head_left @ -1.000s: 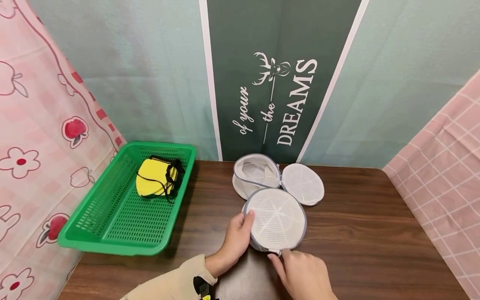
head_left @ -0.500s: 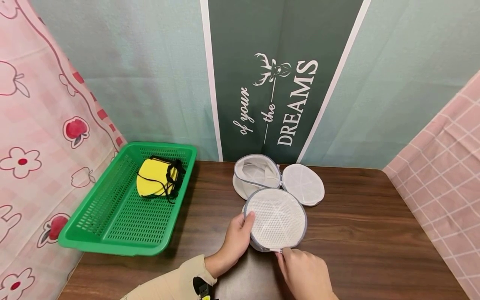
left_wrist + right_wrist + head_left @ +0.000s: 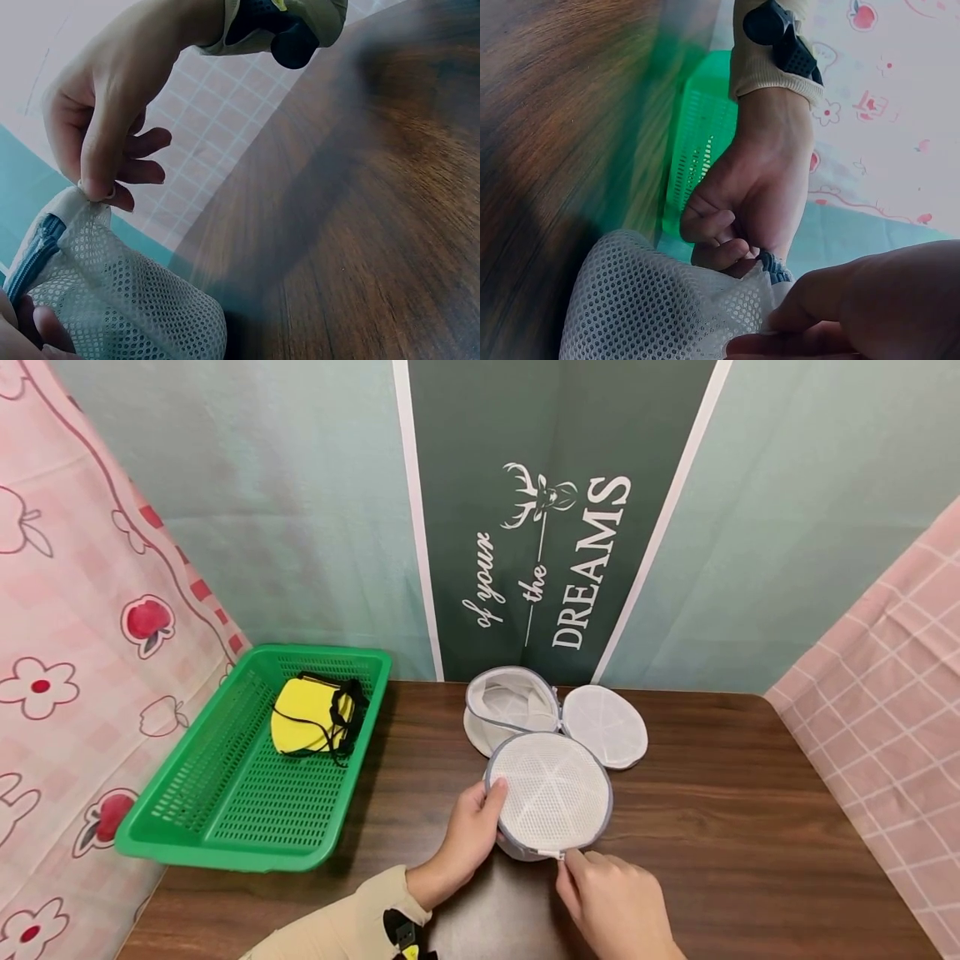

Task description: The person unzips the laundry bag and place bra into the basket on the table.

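A round white mesh bag with grey trim is held near the table's front; its mesh side also shows in the left wrist view. My left hand grips its left edge, thumb on the top face. My right hand pinches the zip end at the front edge. In the left wrist view the right hand pinches a white tab beside the blue-grey zip. The right wrist view shows the left hand with curled fingers against the bag.
Behind the held bag stands another mesh bag, with its round lid folded out to the right. A green basket on the left contains a yellow item with black cords. Curtains border the wooden table.
My right hand's thumb has moved slightly right and up along the bag's front edge, still at the zip end. The left hand keeps its grip, and the view has shifted slightly.
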### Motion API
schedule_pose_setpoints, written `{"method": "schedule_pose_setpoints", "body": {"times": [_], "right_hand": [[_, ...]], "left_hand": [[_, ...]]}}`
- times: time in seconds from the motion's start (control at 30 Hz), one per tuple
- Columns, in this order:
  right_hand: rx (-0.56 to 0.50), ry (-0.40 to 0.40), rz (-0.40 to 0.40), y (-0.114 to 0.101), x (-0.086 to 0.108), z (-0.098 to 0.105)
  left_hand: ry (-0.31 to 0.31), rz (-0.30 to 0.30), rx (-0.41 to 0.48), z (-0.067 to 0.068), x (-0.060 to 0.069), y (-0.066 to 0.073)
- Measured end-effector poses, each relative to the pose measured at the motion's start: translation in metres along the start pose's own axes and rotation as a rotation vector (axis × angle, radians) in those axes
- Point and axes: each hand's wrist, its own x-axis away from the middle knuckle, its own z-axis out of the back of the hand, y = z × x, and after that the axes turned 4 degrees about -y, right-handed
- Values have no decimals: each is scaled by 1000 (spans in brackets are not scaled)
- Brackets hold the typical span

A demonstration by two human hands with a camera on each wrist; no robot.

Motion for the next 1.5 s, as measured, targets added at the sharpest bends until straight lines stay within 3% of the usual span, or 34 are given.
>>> {"method": "schedule_pose_setpoints", "body": {"times": [0.2,0.37,0.73,1.0,1.23,1.5], "right_hand": [[-17,40,2,-1,-2,0],[-58,15,-23,-1,-3,3],[-64,11,-24,2,-7,5],[-75,9,-18,2,-7,5],[-78,10,-8,2,-8,4],[-92,27,18,3,-8,2]], "left_hand": [[-19,59,69,0,0,1],[-61,109,100,-2,7,4],[-285,131,-9,-9,31,11],[-424,212,33,-11,35,10],[-461,229,72,-12,34,13],[-428,208,84,-13,32,9]]}}
